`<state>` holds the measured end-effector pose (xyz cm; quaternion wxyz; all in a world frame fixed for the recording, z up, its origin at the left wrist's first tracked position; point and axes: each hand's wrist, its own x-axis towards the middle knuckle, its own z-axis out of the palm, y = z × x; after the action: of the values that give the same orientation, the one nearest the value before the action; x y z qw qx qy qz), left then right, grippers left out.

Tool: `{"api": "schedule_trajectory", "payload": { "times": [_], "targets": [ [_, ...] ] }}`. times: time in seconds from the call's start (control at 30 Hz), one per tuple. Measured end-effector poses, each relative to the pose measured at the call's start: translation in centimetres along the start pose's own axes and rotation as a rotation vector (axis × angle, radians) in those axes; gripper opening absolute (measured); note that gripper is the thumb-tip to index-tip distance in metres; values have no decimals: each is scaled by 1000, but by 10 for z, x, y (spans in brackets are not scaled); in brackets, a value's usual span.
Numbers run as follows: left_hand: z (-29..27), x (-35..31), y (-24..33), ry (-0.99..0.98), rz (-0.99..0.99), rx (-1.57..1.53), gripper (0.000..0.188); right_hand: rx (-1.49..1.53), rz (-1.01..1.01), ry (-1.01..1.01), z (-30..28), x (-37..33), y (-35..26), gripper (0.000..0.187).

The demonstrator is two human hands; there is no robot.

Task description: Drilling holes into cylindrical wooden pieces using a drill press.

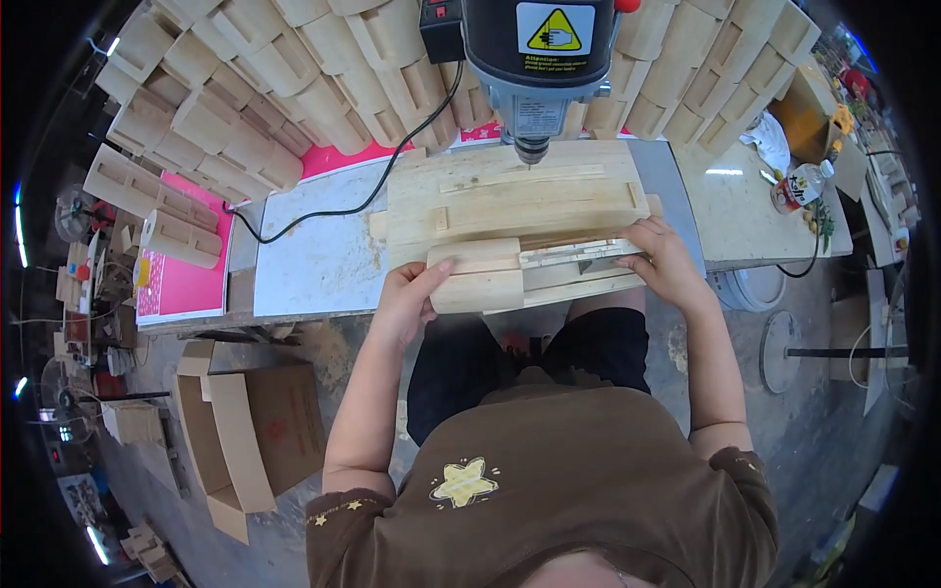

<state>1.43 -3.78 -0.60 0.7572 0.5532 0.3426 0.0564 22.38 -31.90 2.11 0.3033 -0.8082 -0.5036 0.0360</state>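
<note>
While hands steady wood, stacked curved blocks [294, 69] crowd the workbench [314, 255].

Wooden block [477, 277]: pale, unpainted. Drill press [537, 59]: grey-black housing with yellow triangular warning label. Surface [314, 245]: white, with pink sheet [186, 279]. Shirt [559, 480]: brown, yellow star.

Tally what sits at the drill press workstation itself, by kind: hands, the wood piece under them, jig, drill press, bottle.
Hands: 2, left hand and right hand
Curved wooden block under the left hand: 1
Wooden jig board: 1
Drill press: 1
Plastic bottle: 1
Total: 6
</note>
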Motion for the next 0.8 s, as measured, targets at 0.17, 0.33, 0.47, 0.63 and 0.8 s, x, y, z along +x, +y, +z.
{"api": "schedule_trajectory", "payload": {
  "times": [0.17,0.33,0.47,0.63,0.8],
  "targets": [
    [3,16,7,-82,42,132,38,14,10,-41,0,10,7,30],
    [45,27,-13,-49,151,164,36,8,-27,32,20,22,-9,32],
    [67,28,-45,163,678,20,43,-7,-7,218,29,22,1,33],
    [65,41,-41,267,1004,817,74,-153,-38,334,29,40,21,37],
    [64,72,-39,449,982,1015,72,-89,8,346,35,73,29,38]
  ]
}}
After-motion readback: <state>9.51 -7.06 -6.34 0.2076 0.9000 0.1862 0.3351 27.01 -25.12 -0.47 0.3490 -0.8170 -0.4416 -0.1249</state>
